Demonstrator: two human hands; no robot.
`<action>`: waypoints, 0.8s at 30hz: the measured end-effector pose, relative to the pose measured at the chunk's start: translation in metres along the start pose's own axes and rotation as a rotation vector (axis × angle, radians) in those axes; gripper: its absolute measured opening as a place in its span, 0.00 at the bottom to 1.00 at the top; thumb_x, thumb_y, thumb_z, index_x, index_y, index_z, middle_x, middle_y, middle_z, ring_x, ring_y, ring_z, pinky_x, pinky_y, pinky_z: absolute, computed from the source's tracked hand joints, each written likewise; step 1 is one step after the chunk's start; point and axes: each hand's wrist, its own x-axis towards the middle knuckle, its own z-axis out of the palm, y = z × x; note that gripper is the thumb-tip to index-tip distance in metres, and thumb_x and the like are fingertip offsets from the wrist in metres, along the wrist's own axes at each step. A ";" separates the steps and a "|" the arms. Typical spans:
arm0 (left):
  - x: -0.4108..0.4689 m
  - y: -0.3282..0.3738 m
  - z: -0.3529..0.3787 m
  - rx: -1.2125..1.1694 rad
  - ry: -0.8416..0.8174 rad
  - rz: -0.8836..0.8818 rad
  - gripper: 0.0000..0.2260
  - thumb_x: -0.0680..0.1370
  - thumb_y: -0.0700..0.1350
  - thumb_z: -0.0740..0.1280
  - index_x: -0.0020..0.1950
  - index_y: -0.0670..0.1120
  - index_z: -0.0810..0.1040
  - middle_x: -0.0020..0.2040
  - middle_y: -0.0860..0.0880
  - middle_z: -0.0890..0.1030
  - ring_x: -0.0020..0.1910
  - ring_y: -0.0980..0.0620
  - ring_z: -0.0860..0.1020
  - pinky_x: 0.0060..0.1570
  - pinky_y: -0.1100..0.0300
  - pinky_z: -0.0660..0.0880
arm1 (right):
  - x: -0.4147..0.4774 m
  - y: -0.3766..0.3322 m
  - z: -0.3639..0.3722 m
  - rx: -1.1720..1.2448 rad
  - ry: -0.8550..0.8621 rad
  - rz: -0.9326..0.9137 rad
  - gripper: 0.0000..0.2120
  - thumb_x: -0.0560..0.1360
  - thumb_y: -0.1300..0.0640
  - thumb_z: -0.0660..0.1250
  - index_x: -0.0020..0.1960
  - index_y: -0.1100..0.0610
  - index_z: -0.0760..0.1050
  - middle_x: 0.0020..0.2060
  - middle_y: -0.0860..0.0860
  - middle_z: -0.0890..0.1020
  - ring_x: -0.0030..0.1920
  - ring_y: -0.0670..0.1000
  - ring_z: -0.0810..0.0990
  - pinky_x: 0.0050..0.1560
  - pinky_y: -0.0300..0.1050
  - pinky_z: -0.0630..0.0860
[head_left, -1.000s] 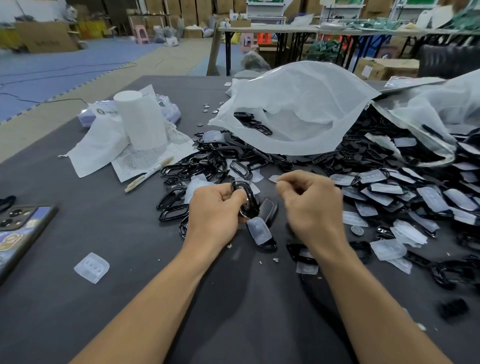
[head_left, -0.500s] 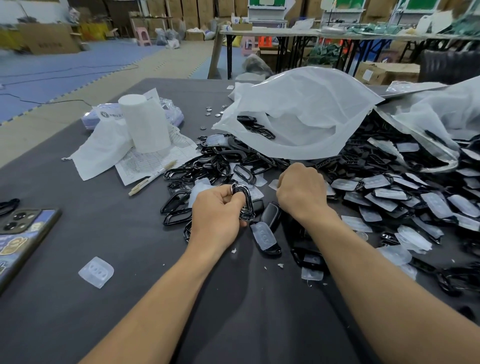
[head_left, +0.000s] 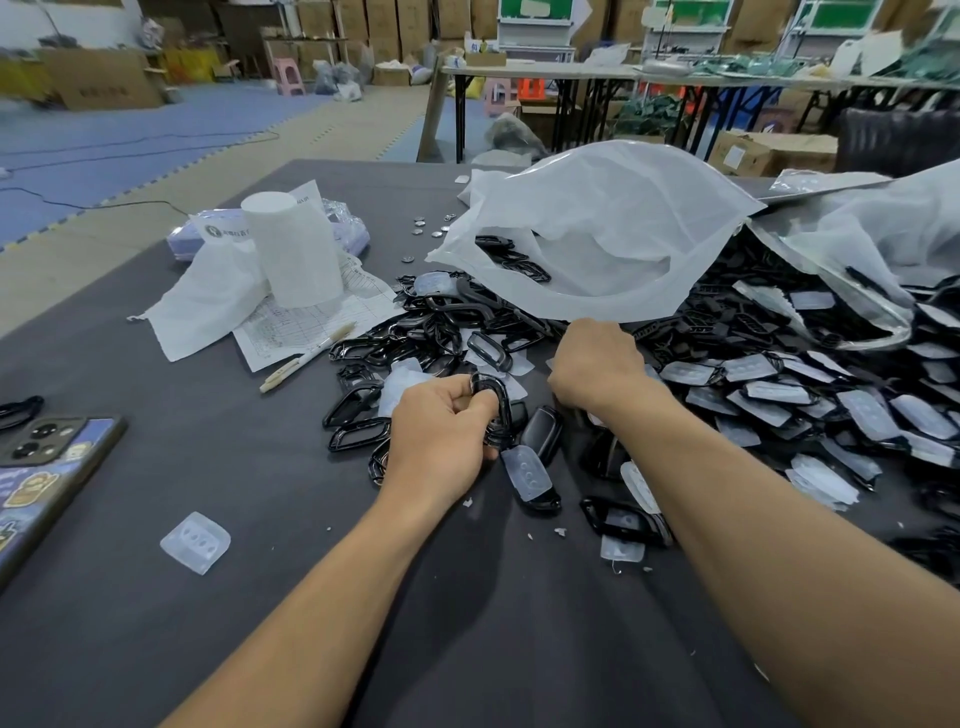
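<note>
Two hands show in the head view; the left hand (head_left: 441, 436) curls round a black frame (head_left: 500, 399) beside the heap of black parts (head_left: 431, 332); the right hand (head_left: 597, 364) shows only its back, its fingers buried there, so its grip cannot be told.

Phone (head_left: 47, 467): flat at left table edge, camera side up.
Paper roll (head_left: 296, 249): upright on printed sheet (head_left: 311, 322).
Pen (head_left: 306, 358): across the sheet's near edge.
White bag (head_left: 613, 228): mouth open, far centre.
Clear pad (head_left: 196, 542): alone, near left.

Left hand (head_left: 440, 441) around black frame (head_left: 500, 396)
</note>
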 end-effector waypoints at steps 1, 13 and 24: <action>0.000 -0.001 0.001 -0.008 -0.006 -0.002 0.15 0.75 0.46 0.67 0.45 0.32 0.77 0.34 0.39 0.77 0.28 0.52 0.79 0.38 0.41 0.83 | 0.002 -0.001 0.000 0.010 0.011 0.013 0.07 0.76 0.60 0.71 0.46 0.57 0.72 0.57 0.61 0.82 0.60 0.65 0.80 0.47 0.49 0.70; -0.004 0.012 0.000 -0.226 -0.032 -0.056 0.10 0.80 0.36 0.67 0.53 0.48 0.85 0.36 0.44 0.86 0.29 0.52 0.81 0.28 0.57 0.79 | -0.037 0.001 -0.007 0.524 0.296 0.014 0.08 0.74 0.58 0.67 0.39 0.51 0.83 0.33 0.46 0.84 0.41 0.54 0.82 0.44 0.45 0.74; -0.010 0.018 -0.002 -0.293 -0.183 -0.122 0.13 0.81 0.39 0.68 0.44 0.52 0.88 0.37 0.46 0.86 0.34 0.51 0.83 0.30 0.61 0.79 | -0.091 0.001 0.010 1.074 0.102 -0.064 0.10 0.74 0.64 0.72 0.36 0.53 0.83 0.31 0.47 0.85 0.31 0.43 0.81 0.34 0.37 0.77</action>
